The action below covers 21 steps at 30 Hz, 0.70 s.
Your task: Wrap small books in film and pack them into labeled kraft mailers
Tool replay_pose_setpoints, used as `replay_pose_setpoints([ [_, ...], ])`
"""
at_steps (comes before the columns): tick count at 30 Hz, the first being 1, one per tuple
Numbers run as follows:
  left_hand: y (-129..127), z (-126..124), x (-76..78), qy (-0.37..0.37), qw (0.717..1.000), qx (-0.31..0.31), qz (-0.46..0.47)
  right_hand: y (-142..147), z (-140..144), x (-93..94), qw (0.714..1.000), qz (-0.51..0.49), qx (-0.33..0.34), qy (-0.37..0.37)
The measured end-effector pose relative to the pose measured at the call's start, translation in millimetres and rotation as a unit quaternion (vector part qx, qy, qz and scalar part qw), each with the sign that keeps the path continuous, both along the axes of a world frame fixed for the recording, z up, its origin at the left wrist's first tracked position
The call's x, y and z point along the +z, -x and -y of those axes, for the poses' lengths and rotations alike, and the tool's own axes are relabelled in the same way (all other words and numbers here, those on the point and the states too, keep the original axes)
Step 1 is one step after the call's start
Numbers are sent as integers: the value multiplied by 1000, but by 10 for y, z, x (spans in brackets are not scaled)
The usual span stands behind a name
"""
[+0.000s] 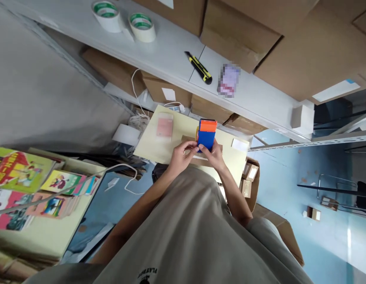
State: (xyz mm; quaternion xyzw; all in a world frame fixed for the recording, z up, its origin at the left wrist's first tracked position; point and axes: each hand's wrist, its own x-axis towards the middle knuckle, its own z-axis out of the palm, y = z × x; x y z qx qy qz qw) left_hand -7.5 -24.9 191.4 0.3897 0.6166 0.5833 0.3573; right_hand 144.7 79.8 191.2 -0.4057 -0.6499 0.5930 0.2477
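Note:
Both my hands meet over a small brown cardboard parcel [189, 140] lying on a pale yellow board [159, 138]. My right hand [214, 156] grips a blue and orange tape dispenser [206, 134], held upright on the parcel. My left hand [180, 156] has its fingers bent on the parcel's near edge, touching the dispenser's lower end. Part of the parcel is hidden under the hands.
A pink packet [164, 126] lies on the board's left. On the grey shelf [171, 51] lie two tape rolls [124, 19], a yellow-black box cutter [199, 68] and a small white box [303, 117]. Brown cartons [289, 39] line the shelf. Picture books [29, 185] are stacked at the left.

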Motion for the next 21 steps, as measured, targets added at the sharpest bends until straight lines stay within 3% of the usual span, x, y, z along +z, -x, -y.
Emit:
replay_pose_setpoints([
  [5,168,270,136,7,999,-9,-48,-21,149,24,998,10,63,2],
  [12,544,254,165,36,988,16,152,-264,139,249,977,87,196,-18],
  [17,539,274,189,48,986,9,156,-394,56,503,948,144,280,-57],
  [21,453,317,58,52,986,20,157,-429,20,591,933,182,303,-69],
])
